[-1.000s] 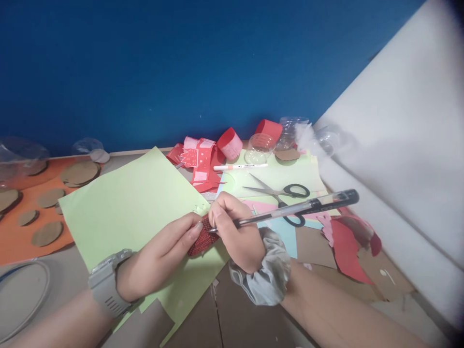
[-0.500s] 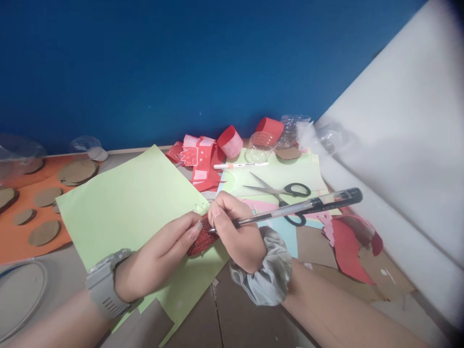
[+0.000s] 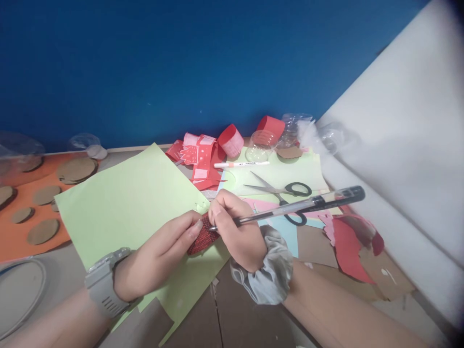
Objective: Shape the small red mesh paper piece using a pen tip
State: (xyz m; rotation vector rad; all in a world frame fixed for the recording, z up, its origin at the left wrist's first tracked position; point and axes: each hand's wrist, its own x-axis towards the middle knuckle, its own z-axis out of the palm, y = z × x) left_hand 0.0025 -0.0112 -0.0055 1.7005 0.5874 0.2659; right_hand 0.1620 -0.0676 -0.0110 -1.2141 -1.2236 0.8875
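Note:
My right hand [image 3: 237, 229] is closed around a clear-barrelled pen [image 3: 286, 209] with a black end, its tip touching a dark red patterned piece [image 3: 203, 238]. My left hand [image 3: 159, 256] pinches that red piece against a light green paper sheet [image 3: 126, 203]. The piece has a rounded lower edge; the fingers cover the rest, and I cannot tell whether it is fabric or paper. A grey watch [image 3: 108, 280] is on the left wrist and a grey scrunchie [image 3: 264, 270] on the right.
Scissors [image 3: 286, 191] lie open behind my right hand, near a white marker [image 3: 241, 165]. Red paper shapes [image 3: 203, 157] and clear plastic cups [image 3: 260, 147] stand along the blue wall [image 3: 217, 63]. Cardboard discs [image 3: 43, 232] rest on orange paper [image 3: 14, 246] at left. A white wall [image 3: 406, 145] bounds the right.
The pen has tilted very slightly, its far end a touch higher and further right. Both hands keep nearly the same place on the red piece. The view has shifted a little.

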